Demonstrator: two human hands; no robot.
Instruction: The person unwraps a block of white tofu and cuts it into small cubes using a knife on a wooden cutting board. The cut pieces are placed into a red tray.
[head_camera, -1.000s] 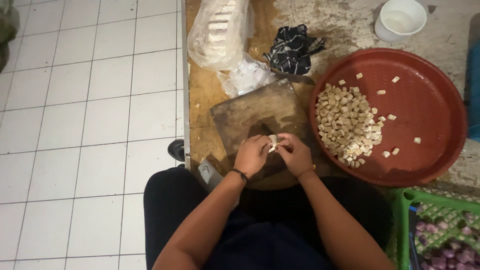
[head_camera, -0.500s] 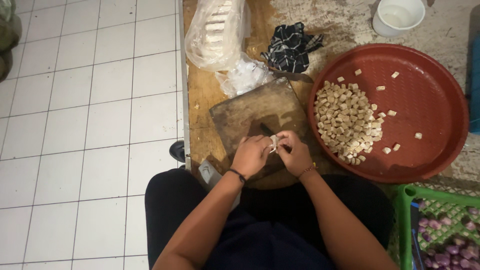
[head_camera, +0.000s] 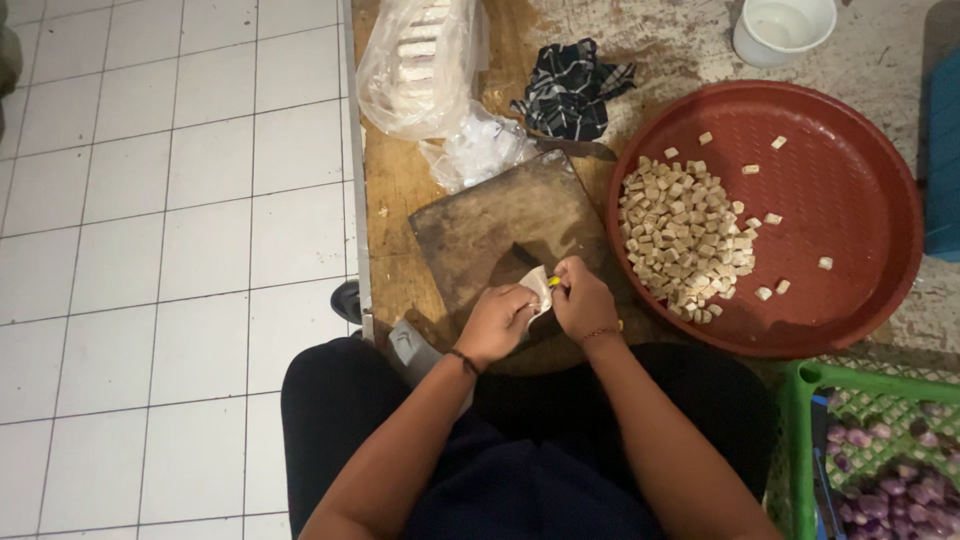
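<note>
White floor tiles run along the nine o'clock side of a worn wooden table (head_camera: 395, 190). Both hands meet at the near edge of a dark cutting board (head_camera: 500, 225): the left hand (head_camera: 497, 322) and right hand (head_camera: 583, 300) pinch a small pale, papery wrapped piece (head_camera: 538, 288) between their closed fingertips, the piece sitting at the left hand's one o'clock. At three o'clock lies a red round tray (head_camera: 850, 200) heaped with tan cubes (head_camera: 685, 235). At twelve o'clock rest a clear plastic bag (head_camera: 415, 65) and a checked cloth (head_camera: 570, 90).
</note>
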